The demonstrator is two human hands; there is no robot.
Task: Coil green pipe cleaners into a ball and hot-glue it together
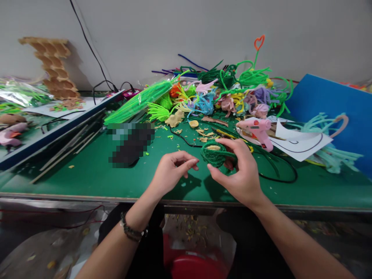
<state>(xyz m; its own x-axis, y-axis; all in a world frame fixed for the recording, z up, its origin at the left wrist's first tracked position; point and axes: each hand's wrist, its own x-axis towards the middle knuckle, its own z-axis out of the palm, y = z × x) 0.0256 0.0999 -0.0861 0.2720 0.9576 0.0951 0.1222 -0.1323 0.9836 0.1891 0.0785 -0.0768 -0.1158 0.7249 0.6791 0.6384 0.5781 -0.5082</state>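
Observation:
My right hand [242,170] is closed around a dark green fuzzy pipe-cleaner coil [213,157], held just above the green table. A tan patch shows on top of the coil. My left hand [176,170] is a little to the left of it, apart from the coil, with thumb and fingertips curled together. Whatever those fingers might hold is too small to make out. Beyond my right hand lies a pink glue gun [257,130], its black cord curving round on the table.
A heap of coloured pipe-cleaner pieces [203,100] lines the back beside a bagged bright green bundle [139,100]. Tan scraps [205,135] litter the table [95,170]. Thin sticks [72,147] lie left by a blue-edged board. Blue panel [328,100], white paper [302,139] stand right.

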